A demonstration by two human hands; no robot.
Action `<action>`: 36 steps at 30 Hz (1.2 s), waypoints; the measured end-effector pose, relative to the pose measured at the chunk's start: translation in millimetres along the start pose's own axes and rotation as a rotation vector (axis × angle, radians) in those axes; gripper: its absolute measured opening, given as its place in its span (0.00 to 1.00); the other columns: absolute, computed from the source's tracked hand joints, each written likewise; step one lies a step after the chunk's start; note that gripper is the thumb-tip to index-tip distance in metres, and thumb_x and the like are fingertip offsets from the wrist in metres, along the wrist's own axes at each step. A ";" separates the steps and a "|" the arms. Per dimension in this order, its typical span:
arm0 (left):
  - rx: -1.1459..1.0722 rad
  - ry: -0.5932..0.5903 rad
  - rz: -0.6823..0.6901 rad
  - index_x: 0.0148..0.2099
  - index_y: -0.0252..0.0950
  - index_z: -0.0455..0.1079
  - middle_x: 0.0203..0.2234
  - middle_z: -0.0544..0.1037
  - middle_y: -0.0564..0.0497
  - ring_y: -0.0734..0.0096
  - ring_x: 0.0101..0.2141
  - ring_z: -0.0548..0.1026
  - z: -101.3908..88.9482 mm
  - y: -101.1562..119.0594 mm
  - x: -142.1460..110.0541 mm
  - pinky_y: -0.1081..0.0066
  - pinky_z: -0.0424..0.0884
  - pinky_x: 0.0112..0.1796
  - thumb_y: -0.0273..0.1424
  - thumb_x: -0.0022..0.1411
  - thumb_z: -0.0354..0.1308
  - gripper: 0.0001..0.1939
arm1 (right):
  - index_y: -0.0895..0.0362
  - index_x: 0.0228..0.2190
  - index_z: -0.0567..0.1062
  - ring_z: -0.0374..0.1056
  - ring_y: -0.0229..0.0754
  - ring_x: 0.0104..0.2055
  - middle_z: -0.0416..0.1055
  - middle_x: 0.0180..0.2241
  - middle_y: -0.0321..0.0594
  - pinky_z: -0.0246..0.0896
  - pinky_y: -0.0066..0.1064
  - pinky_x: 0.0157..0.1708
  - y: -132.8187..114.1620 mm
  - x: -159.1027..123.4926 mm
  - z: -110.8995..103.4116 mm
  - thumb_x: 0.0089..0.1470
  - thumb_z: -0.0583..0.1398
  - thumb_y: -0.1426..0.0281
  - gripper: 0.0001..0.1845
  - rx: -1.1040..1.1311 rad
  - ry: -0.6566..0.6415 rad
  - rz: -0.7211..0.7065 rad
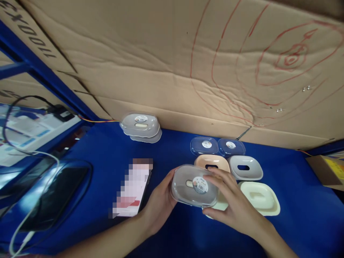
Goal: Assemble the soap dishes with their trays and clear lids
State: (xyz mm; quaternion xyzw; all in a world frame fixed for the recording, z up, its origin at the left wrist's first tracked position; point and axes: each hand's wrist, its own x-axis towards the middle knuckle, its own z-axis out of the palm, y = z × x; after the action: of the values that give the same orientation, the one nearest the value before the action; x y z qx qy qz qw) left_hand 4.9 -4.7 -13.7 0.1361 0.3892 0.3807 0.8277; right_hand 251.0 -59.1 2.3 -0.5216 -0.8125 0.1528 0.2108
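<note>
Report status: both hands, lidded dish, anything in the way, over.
Left hand grips lidded gray dish; right hand at its right side. Dish held up, lid on. Peach tray beyond, partly screened by dish and right hand.

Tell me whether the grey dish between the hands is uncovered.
No, a clear lid with a round label covers the grey dish held between the left hand and right hand.

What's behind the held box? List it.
Behind the box, the peach dish shows its far side; farther back, two clear lids. A pale dish peeks out by the right hand. Box and hand hide the rest of both dishes.
</note>
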 end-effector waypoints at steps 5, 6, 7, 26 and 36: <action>-0.008 -0.025 -0.031 0.53 0.40 0.82 0.50 0.86 0.49 0.56 0.58 0.76 -0.1 1.3 0.2 0.64 0.71 0.55 0.46 0.71 0.62 0.19 | 0.48 0.70 0.61 0.61 0.58 0.71 0.60 0.71 0.51 0.70 0.51 0.63 5.9 -4.8 4.4 0.63 0.68 0.58 0.40 -0.033 0.038 -0.051; -0.008 -0.042 -0.048 0.52 0.39 0.82 0.50 0.86 0.49 0.54 0.59 0.75 -0.2 1.5 -0.3 0.63 0.70 0.56 0.49 0.70 0.62 0.21 | 0.48 0.70 0.62 0.61 0.58 0.71 0.60 0.71 0.52 0.70 0.50 0.64 6.6 -5.9 5.9 0.63 0.68 0.57 0.40 -0.031 0.056 -0.063; -0.003 -0.069 -0.065 0.51 0.39 0.83 0.50 0.86 0.48 0.52 0.59 0.75 -0.7 1.6 -0.9 0.62 0.70 0.57 0.51 0.69 0.63 0.23 | 0.49 0.70 0.62 0.62 0.58 0.71 0.59 0.71 0.52 0.69 0.49 0.64 7.2 -7.0 7.4 0.63 0.68 0.57 0.40 -0.025 0.073 -0.074; 0.017 -0.066 -0.058 0.47 0.35 0.83 0.41 0.87 0.47 0.66 0.40 0.82 1.0 19.8 2.9 0.73 0.79 0.41 0.37 0.65 0.68 0.13 | 0.49 0.74 0.52 0.57 0.59 0.74 0.54 0.74 0.55 0.71 0.51 0.64 10.8 -12.9 23.6 0.64 0.67 0.53 0.48 -0.023 0.204 -0.086; 0.103 -0.149 -0.224 0.53 0.32 0.82 0.47 0.87 0.40 0.60 0.41 0.85 4.5 18.3 0.4 0.65 0.84 0.40 0.48 0.75 0.56 0.25 | 0.49 0.73 0.57 0.66 0.57 0.69 0.72 0.64 0.50 0.69 0.55 0.64 17.3 -9.3 18.3 0.67 0.65 0.69 0.39 0.030 0.310 -0.217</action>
State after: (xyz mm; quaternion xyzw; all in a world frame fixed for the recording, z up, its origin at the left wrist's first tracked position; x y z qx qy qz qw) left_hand -1.2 8.3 -1.3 0.1618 0.3582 0.2544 0.8836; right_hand 258.7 -61.1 -23.4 -0.4452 -0.8193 0.0591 0.3564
